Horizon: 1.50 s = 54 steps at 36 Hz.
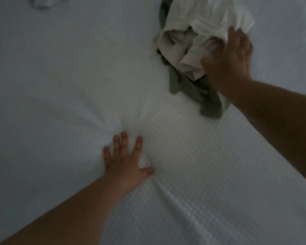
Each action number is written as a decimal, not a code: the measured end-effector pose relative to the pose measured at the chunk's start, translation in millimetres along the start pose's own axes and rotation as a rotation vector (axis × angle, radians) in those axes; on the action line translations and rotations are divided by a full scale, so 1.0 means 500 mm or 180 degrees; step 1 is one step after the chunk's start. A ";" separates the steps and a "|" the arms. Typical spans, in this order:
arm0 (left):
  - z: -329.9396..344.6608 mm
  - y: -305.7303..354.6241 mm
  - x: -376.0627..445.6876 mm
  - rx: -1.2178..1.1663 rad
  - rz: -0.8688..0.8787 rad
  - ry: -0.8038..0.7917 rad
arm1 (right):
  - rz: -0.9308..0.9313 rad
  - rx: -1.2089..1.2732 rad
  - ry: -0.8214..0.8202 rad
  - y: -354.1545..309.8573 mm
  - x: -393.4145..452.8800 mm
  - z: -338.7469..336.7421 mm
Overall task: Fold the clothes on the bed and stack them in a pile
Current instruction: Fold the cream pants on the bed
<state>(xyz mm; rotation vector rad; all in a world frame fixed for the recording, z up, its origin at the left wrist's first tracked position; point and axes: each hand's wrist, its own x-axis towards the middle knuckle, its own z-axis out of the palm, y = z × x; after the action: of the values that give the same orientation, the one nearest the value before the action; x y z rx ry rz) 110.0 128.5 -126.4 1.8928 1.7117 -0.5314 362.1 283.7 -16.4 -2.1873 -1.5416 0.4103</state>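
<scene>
Two bare hands are showing, and one bed under a white waffle-textured cover [210, 165].

Garments counted: two in the near heap, plus one more scrap of pale crumpled cloth [40, 2] lying at the far-left edge, cut off by the frame; what kind of cloth it is cannot be told.

The heap is lying far right on the cover. On top is sitting a cream garment [198, 32] with a gathered, ruffled band, bunched up and unfolded. Beneath it is lying a grey-green garment [193, 89], its edges sticking out at the far side and trailing out toward the near side.

Long axis of the heap is running from the far edge toward the viewer, slanting slightly right as it comes nearer; the grey-green tail is pointing near-right, ending just under the right forearm.

The right hand [228, 57] is resting on the right side of the cream garment, its thumb tucking into the folds. The fingertips are hidden against the cloth, so whether they are clamping or only pressing cannot be told.

The left hand [127, 160] is lying flat on the cover, well apart from the heap, fingers spread and straight, holding nothing. The cover is creasing around it, one ridge running off toward the near right.
</scene>
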 end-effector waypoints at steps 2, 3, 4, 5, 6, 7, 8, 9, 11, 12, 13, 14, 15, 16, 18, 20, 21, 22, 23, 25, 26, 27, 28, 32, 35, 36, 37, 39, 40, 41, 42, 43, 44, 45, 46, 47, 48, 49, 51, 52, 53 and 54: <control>0.005 0.001 0.002 -0.0013 -0.0022 0.0057 | 0.0486 0.0323 -0.0104 0.011 0.045 0.014; 0.005 0.001 0.003 0.0002 -0.0026 0.0057 | 0.0608 0.0304 -0.0231 0.019 0.051 0.022; 0.005 0.000 0.004 0.0014 -0.0026 0.0044 | 0.0615 0.0193 -0.0339 0.025 0.048 0.032; 0.005 -0.001 0.005 0.0019 -0.0026 0.0031 | 0.0543 0.0090 -0.0360 0.033 0.040 0.041; 0.005 -0.002 0.006 0.0014 -0.0027 0.0026 | 0.0478 0.0061 -0.0320 0.040 0.029 0.049; 0.006 -0.003 0.006 -0.0002 -0.0025 0.0023 | 0.0458 0.0098 -0.0258 0.044 0.016 0.055; 0.007 -0.004 0.006 -0.0028 -0.0020 0.0028 | 0.0457 0.0139 -0.0203 0.048 0.006 0.059; 0.007 -0.005 0.007 -0.0054 -0.0016 0.0036 | 0.0463 0.0171 -0.0189 0.050 -0.006 0.061; 0.008 -0.006 0.006 -0.0077 -0.0002 0.0046 | 0.0445 0.0238 -0.0207 0.048 -0.033 0.061; 0.008 -0.006 0.005 -0.0087 0.0005 0.0053 | 0.0399 0.0258 -0.0210 0.045 -0.051 0.060; 0.007 -0.006 0.005 -0.0091 0.0014 0.0053 | 0.0360 0.0295 -0.0187 0.039 -0.072 0.055; 0.004 -0.005 0.004 -0.0087 0.0020 0.0049 | 0.0345 0.0375 -0.0155 0.032 -0.095 0.048; 0.001 -0.005 0.002 -0.0082 0.0018 0.0037 | 0.0341 0.0485 -0.0148 0.024 -0.123 0.038; -0.005 -0.003 -0.002 -0.0093 0.0015 0.0010 | 0.0304 0.0568 -0.0161 0.018 -0.152 0.027; -0.026 -0.001 -0.011 -0.0163 0.0013 -0.0092 | 0.0132 0.0594 -0.0201 0.005 -0.213 -0.002; -0.061 -0.002 -0.027 -0.0253 0.0035 -0.0227 | 0.0043 0.0676 -0.0265 -0.010 -0.276 -0.042; -0.084 -0.003 -0.040 -0.0299 0.0066 -0.0306 | 0.0024 0.0737 -0.0307 -0.020 -0.307 -0.066; -0.110 -0.004 -0.056 -0.0404 0.0100 -0.0391 | -0.0009 0.0773 -0.0334 -0.031 -0.337 -0.091; -0.137 -0.003 -0.077 -0.0644 0.0131 -0.0453 | -0.0057 0.0799 -0.0344 -0.045 -0.366 -0.118; -0.188 0.005 -0.140 -0.1504 0.0143 -0.0350 | -0.0217 0.0907 -0.0367 -0.077 -0.418 -0.176; -0.211 0.013 -0.180 -0.1904 0.0154 -0.0126 | -0.0314 0.0968 -0.0387 -0.094 -0.441 -0.206; -0.237 0.024 -0.222 -0.2167 0.0240 0.0198 | -0.0413 0.1009 -0.0389 -0.112 -0.462 -0.236; -0.263 0.038 -0.269 -0.2309 0.0396 0.0493 | -0.0490 0.1041 -0.0399 -0.132 -0.483 -0.266; -0.358 0.090 -0.442 -0.2695 0.1432 0.0652 | -0.0978 0.1354 -0.0591 -0.224 -0.563 -0.391; -0.405 0.100 -0.566 -0.2512 0.1667 0.0906 | -0.1037 0.1467 -0.0698 -0.281 -0.618 -0.475; -0.411 0.100 -0.602 -0.2480 0.1621 0.0954 | -0.0895 0.1554 -0.0690 -0.294 -0.636 -0.497; -0.411 0.098 -0.635 -0.2432 0.1529 0.0992 | -0.0726 0.1654 -0.0685 -0.305 -0.652 -0.515; -0.404 0.094 -0.693 -0.2244 0.1359 0.1098 | -0.0466 0.1807 -0.0604 -0.326 -0.683 -0.548; -0.395 0.089 -0.719 -0.2123 0.1305 0.1167 | -0.0389 0.1878 -0.0588 -0.339 -0.699 -0.564; -0.387 0.083 -0.742 -0.2032 0.1237 0.1254 | -0.0333 0.1988 -0.0585 -0.352 -0.714 -0.579; -0.378 0.074 -0.762 -0.1987 0.1133 0.1331 | -0.0288 0.2141 -0.0586 -0.364 -0.728 -0.592; -0.371 0.064 -0.781 -0.1973 0.1002 0.1382 | -0.0252 0.2309 -0.0568 -0.374 -0.743 -0.604; -0.368 0.053 -0.799 -0.1969 0.0856 0.1403 | -0.0194 0.2464 -0.0530 -0.383 -0.757 -0.616; -0.369 0.041 -0.814 -0.1958 0.0707 0.1396 | -0.0114 0.2582 -0.0482 -0.390 -0.771 -0.627; -0.371 0.028 -0.828 -0.1925 0.0579 0.1365 | -0.0017 0.2643 -0.0448 -0.395 -0.784 -0.636; -0.376 0.013 -0.840 -0.1862 0.0469 0.1319 | 0.0090 0.2678 -0.0434 -0.399 -0.797 -0.644; -0.381 -0.003 -0.849 -0.1806 0.0368 0.1285 | 0.0196 0.2717 -0.0436 -0.401 -0.809 -0.650; -0.389 -0.021 -0.858 -0.1780 0.0272 0.1267 | 0.0269 0.2755 -0.0453 -0.402 -0.820 -0.655; -0.414 -0.056 -0.873 -0.1882 0.0165 0.1252 | 0.0259 0.2648 -0.0541 -0.402 -0.842 -0.662; -0.429 -0.071 -0.882 -0.2051 0.0180 0.1224 | 0.0195 0.2433 -0.0591 -0.399 -0.854 -0.662; -0.444 -0.081 -0.892 -0.2274 0.0228 0.1187 | 0.0092 0.2133 -0.0629 -0.395 -0.864 -0.660; -0.460 -0.087 -0.905 -0.2486 0.0294 0.1169 | -0.0031 0.1804 -0.0651 -0.391 -0.874 -0.659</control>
<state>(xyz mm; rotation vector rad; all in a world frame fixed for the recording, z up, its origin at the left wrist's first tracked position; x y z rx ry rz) -1.3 -80.9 324.4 1.5140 1.6808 0.4997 211.0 -128.9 364.0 -1.7331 -1.3212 0.9619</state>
